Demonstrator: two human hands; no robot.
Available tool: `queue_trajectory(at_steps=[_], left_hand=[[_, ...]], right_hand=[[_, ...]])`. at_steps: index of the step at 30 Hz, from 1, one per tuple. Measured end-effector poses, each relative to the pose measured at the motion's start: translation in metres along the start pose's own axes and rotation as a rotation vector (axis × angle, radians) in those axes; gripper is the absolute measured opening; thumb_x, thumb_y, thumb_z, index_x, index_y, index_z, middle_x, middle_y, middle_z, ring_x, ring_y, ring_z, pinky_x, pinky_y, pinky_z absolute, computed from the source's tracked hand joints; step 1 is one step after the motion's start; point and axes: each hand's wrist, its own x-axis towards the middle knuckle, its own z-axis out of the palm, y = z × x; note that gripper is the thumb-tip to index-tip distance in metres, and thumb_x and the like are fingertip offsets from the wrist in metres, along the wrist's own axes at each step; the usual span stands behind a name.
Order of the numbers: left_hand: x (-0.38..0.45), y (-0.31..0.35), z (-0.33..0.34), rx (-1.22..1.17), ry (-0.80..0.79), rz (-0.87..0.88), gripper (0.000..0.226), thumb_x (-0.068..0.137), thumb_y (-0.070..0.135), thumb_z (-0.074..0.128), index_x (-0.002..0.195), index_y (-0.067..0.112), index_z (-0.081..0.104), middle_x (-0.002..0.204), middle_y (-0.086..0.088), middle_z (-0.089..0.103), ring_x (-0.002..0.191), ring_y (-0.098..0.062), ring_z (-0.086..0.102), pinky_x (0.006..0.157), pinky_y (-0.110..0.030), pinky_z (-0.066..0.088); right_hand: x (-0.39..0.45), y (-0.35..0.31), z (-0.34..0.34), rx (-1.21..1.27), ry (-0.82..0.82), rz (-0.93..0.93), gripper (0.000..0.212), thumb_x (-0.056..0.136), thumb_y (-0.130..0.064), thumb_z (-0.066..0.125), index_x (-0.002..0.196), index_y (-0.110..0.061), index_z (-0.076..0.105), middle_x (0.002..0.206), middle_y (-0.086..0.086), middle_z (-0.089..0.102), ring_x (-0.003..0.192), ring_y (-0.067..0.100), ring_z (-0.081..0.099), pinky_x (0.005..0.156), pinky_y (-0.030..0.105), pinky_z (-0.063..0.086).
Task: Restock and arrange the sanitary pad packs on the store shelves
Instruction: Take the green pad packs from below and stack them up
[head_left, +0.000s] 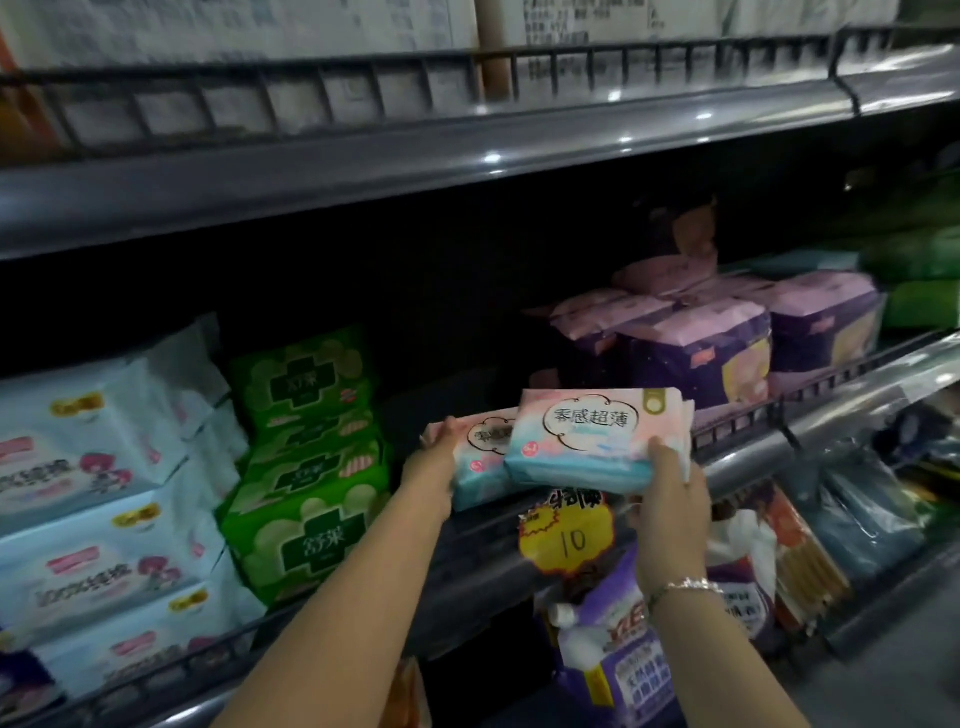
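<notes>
Two pink-and-blue sanitary pad packs are held at the front rail of the middle shelf (748, 462). My left hand (436, 462) grips the left pack (480, 457) at its left end. My right hand (670, 499) grips the right pack (597, 441) from below and at its right end, thumb on the front. The right pack overlaps the left one. Behind them the shelf gap is dark. Green packs (306, 457) stand stacked to the left, purple packs (696, 353) to the right.
Light-blue packs (98, 493) fill the shelf's far left. A yellow price tag marked 10 (569, 530) hangs under the rail. Purple-and-white bags (618, 639) and other goods sit on the shelf below. The upper shelf (467, 150) carries white boxes.
</notes>
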Motion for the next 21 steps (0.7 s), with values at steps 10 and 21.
queue_trajectory(at_steps=[10, 21], left_hand=[[0.002, 0.002, -0.013, -0.028, -0.351, 0.013, 0.088, 0.048, 0.058, 0.082, 0.120, 0.012, 0.059, 0.113, -0.012, 0.070, 0.106, -0.029, 0.066, 0.098, -0.045, 0.050], [0.046, 0.004, 0.006, 0.146, 0.031, 0.409, 0.077, 0.068, 0.025, 0.086, 0.133, 0.017, 0.046, 0.123, 0.004, 0.058, 0.107, -0.013, 0.057, 0.085, -0.027, 0.049]], right_hand=[[0.024, 0.000, 0.050, -0.808, -0.252, -0.304, 0.032, 0.098, -0.045, 0.044, 0.103, -0.015, 0.055, 0.080, -0.002, 0.057, 0.075, 0.020, 0.056, 0.064, 0.029, 0.038], [0.110, -0.004, 0.109, -0.774, -0.748, 0.210, 0.059, 0.080, -0.065, 0.059, 0.113, -0.016, 0.059, 0.108, 0.007, 0.063, 0.106, 0.028, 0.059, 0.094, 0.042, 0.049]])
